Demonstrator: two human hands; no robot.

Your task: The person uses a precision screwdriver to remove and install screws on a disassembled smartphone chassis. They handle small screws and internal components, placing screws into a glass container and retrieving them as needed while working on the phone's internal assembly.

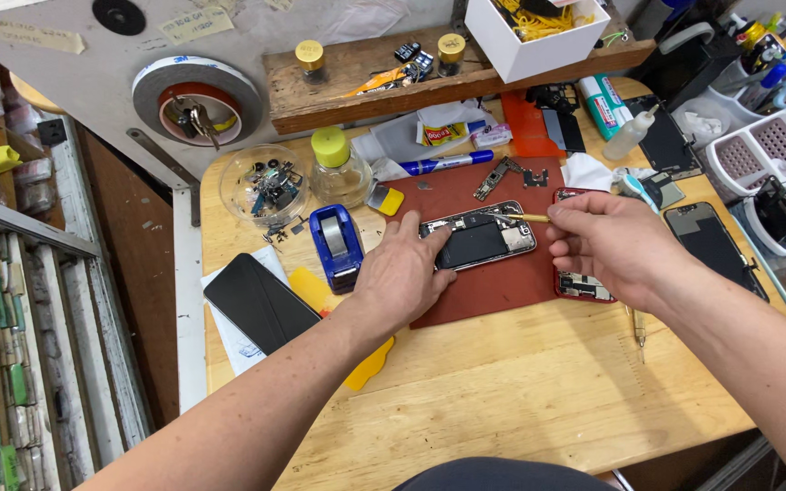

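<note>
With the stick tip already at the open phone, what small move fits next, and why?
Probably ease the thin stick a little further under the part at the opened phone's upper right. The left hand pins the phone flat on the red mat; the right hand pinches the stick.

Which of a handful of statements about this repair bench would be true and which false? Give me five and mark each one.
1. The left hand rests on the opened phone. True.
2. The right hand holds a blue marker. False: it holds a thin yellowish stick; the blue marker lies apart, higher up the bench.
3. The phone lies on a red mat. True.
4. The tape dispenser is to the right of the phone. False: it stands to the left of it, beside the left hand.
5. The clear dish holds small parts. True.
</note>
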